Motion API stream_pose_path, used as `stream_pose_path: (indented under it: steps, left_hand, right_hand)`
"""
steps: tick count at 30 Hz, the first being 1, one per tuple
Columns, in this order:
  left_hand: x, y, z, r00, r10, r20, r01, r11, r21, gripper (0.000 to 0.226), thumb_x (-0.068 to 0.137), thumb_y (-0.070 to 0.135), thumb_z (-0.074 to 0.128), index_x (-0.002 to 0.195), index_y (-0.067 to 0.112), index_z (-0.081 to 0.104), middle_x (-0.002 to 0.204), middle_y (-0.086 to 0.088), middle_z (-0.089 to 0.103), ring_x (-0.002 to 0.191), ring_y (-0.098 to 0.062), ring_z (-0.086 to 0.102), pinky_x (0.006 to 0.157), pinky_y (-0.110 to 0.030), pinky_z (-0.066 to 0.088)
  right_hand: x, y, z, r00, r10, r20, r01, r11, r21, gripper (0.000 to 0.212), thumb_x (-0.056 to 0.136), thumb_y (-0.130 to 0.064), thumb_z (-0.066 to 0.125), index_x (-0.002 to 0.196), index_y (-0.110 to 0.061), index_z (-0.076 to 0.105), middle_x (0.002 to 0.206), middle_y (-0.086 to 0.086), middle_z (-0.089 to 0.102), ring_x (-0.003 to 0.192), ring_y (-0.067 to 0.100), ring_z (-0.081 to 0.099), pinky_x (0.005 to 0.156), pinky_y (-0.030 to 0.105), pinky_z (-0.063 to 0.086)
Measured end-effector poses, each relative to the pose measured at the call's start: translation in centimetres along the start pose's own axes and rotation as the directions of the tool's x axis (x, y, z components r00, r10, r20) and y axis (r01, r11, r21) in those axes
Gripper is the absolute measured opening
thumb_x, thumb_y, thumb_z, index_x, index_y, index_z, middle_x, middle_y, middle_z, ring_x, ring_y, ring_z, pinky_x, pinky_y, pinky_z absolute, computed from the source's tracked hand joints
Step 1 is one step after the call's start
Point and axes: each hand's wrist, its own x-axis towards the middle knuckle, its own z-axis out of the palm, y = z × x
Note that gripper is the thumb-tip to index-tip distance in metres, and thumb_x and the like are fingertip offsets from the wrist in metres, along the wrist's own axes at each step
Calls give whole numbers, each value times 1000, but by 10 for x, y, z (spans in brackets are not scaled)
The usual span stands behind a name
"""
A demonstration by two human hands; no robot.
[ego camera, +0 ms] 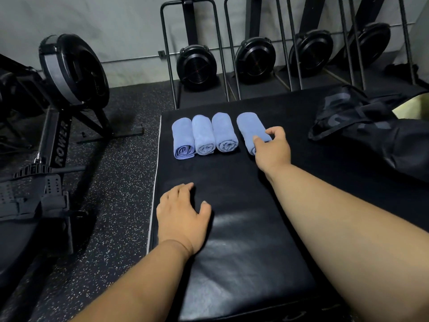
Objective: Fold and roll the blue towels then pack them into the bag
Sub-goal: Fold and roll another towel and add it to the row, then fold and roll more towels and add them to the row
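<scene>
Now on the black padded vinyl bench (243, 263), near its far left corner: three rolled blue terry towels (204, 134) side by side, touching, spiral ends facing the near edge. Just right of them, apart by a small gap, a fourth rolled blue towel (248, 129), pinched at its near end between thumb and curled fingers of the right hand (272, 147). Left hand (183, 212) flat on the bench by its left edge, fingers relaxed, holding nothing. Crumpled black fabric bag (371, 126) at the far right edge.
</scene>
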Motion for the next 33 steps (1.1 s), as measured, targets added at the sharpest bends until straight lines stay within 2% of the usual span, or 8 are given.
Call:
stream_pose_path:
  steps: [7,11,17,21,24,26,28,33]
  left_hand:
    - [1,-2,4,1000,2,-21,-2,1000,4,64,81,61,39,133,30,60,144,6,53,134,-20,43,118,-41,33]
    - [1,-2,4,1000,-4,-26,4,1000,5,62,80,61,38,129,31,62,143,7,53,133,-19,42,117,-40,33]
    - [1,-3,6,1000,-8,-23,8,1000,12,58,81,61,40,128,33,61,144,9,52,133,-17,41,117,-41,32]
    - [1,-2,6,1000,-12,-26,12,1000,7,59,80,61,40,128,33,62,143,8,52,133,-18,42,117,-40,32]
    - [1,-2,6,1000,-19,-23,19,1000,8,60,80,62,39,128,33,61,143,9,52,133,-18,42,117,-41,32]
    - [1,-2,5,1000,-25,-20,25,1000,8,60,80,62,39,128,33,61,143,9,52,133,-18,42,117,-41,32]
    - [1,-1,5,1000,-26,-16,26,1000,3,61,80,62,38,128,33,62,143,8,52,133,-18,42,117,-41,32]
    - [1,-1,4,999,-36,-1,36,999,13,60,81,61,39,129,32,62,143,7,52,133,-19,41,118,-41,32]
  right_hand:
    - [42,-4,27,999,31,23,-30,999,-37,23,97,-38,64,111,-25,51,97,5,71,76,19,62,59,30,44]
    - [49,2,33,998,16,54,-9,993,-118,25,99,-42,62,113,-23,52,97,1,68,77,18,62,59,31,43]
    - [43,9,41,998,15,62,-8,993,-120,30,99,-43,62,114,-19,53,92,-4,63,85,22,64,68,33,46]
    - [38,9,37,997,9,72,5,982,-190,30,100,-46,56,113,-19,53,91,-5,62,86,23,64,71,35,48]
    - [34,8,37,995,-3,96,25,974,-225,32,100,-50,53,116,-22,50,109,0,62,92,25,63,81,39,52]
    - [29,6,36,996,4,84,14,979,-205,37,98,-52,54,123,-26,49,120,-1,51,96,25,61,87,39,51]
    - [25,6,31,998,11,59,0,984,-180,46,97,-55,54,134,-28,46,123,-3,41,101,25,59,93,39,50]
    - [6,14,16,998,-36,43,43,984,-172,51,98,-52,57,140,-27,44,132,1,45,107,23,58,91,35,45]
